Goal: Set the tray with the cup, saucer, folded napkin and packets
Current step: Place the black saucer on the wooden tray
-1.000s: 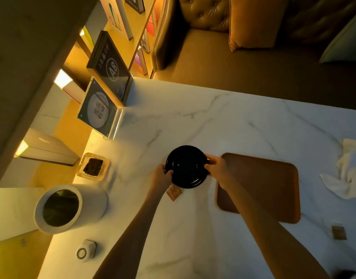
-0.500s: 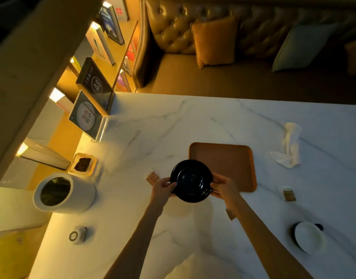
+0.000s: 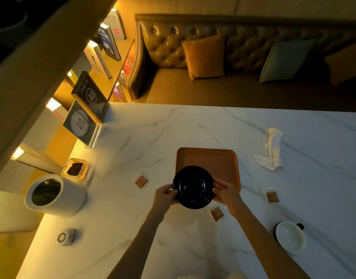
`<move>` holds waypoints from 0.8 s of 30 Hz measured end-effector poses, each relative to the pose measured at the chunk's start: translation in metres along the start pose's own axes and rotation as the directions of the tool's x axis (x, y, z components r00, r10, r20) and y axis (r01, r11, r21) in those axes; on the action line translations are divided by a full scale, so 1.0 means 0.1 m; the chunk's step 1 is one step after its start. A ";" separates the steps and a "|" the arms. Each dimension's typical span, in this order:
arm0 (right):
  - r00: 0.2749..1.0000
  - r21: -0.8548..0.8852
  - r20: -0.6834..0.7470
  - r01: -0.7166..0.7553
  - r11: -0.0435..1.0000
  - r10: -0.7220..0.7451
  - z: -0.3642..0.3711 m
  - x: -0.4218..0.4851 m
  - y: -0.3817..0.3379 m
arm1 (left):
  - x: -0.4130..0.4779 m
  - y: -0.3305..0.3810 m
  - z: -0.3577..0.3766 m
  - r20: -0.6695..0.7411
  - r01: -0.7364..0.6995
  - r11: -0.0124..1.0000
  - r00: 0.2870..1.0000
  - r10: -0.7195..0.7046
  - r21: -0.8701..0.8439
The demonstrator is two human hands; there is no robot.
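Round glossy black saucer [image 3: 193, 187] being gripped at opposite rims by left hand [image 3: 164, 195] and right hand [image 3: 227, 193], fingers curled closed on edge; being held over near edge of orange-brown rectangular tray [image 3: 208, 161] on white marble table [image 3: 132, 150].

White marble table [image 3: 193, 127] bearing tray [image 3: 213, 160], napkin [image 3: 271, 152], three packets [image 3: 141, 181], cup [image 3: 290, 236], white canister [image 3: 54, 195].

A glossy black saucer [image 3: 193, 187], an orange-brown tray [image 3: 208, 159], a white surface [image 3: 193, 125] veined in grey, a white napkin [image 3: 271, 152], brown packets [image 3: 141, 181], a white cup [image 3: 290, 236].
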State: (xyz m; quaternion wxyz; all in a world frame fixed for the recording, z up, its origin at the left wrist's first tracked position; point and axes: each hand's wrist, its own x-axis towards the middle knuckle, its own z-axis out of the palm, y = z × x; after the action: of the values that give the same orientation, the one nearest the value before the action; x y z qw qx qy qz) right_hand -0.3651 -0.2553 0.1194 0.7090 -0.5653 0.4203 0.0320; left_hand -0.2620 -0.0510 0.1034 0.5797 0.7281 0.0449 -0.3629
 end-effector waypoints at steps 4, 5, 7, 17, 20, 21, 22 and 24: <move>1.000 0.012 0.004 -0.013 1.000 0.013 0.02 0.08 0.03 | 0.07 0.09 -0.01 -0.038 0.004 0.999 0.999 -0.002 0.047; 1.000 0.015 -0.002 -0.012 1.000 0.012 0.03 0.09 0.05 | 0.09 0.13 -0.01 -0.046 0.002 0.998 0.999 0.001 0.062; 1.000 0.032 -0.019 -0.014 0.999 0.015 0.05 0.12 0.07 | 0.14 0.17 -0.01 -0.057 0.003 0.996 0.998 0.001 0.084; 0.996 0.036 -0.065 -0.060 0.998 0.063 0.05 0.37 0.04 | 0.43 0.12 0.04 -0.079 0.078 0.983 0.995 -0.066 0.167; 0.991 0.061 -0.093 -0.093 0.994 0.098 0.06 0.47 0.03 | 0.57 0.11 0.06 -0.088 0.103 0.979 0.992 -0.088 0.175; 0.989 0.063 -0.098 -0.102 0.993 0.107 0.06 0.51 0.02 | 0.62 0.10 0.06 -0.089 0.107 0.977 0.992 -0.092 0.182; 0.988 0.058 -0.099 -0.109 0.992 0.114 0.06 0.55 0.01 | 0.68 0.10 0.07 -0.091 0.112 0.974 0.991 -0.096 0.195; 0.987 0.036 -0.091 -0.129 0.991 0.132 0.06 0.67 0.00 | 0.80 0.09 0.08 -0.090 0.127 0.969 0.990 -0.110 0.213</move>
State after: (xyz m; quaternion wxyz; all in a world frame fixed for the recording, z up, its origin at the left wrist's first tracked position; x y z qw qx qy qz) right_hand -0.3178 -0.2791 0.0772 0.6935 -0.5270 0.4892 0.0457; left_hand -0.2026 -0.0895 0.0638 0.4715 0.7970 0.0706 -0.3709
